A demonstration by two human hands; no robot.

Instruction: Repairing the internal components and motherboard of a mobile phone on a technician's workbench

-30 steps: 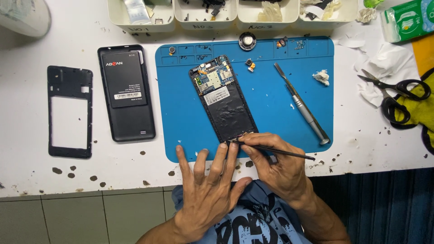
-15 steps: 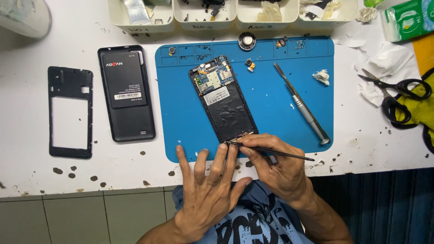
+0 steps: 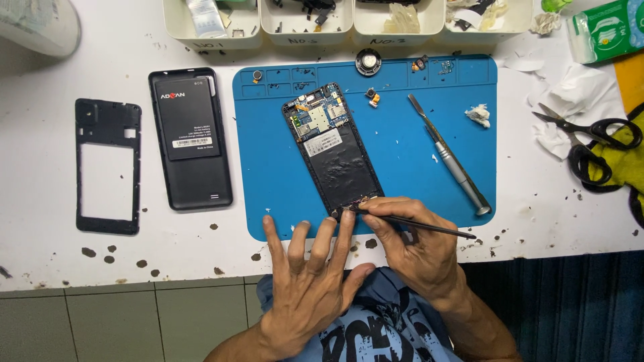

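An opened phone (image 3: 332, 149) lies face down on a blue work mat (image 3: 402, 121), its circuit board bare at the top. My right hand (image 3: 416, 245) grips thin black tweezers (image 3: 422, 226), whose tips touch the phone's bottom edge. My left hand (image 3: 308, 281) rests flat with fingers spread on the mat's near edge. Its fingertips press beside the phone's lower end.
A black back cover with battery (image 3: 191, 141) and a black middle frame (image 3: 107, 166) lie left of the mat. A metal pry tool (image 3: 449, 155) lies on the mat's right. Scissors (image 3: 590, 137) and tissue scraps (image 3: 570, 87) sit at right. White part trays (image 3: 335, 20) line the back.
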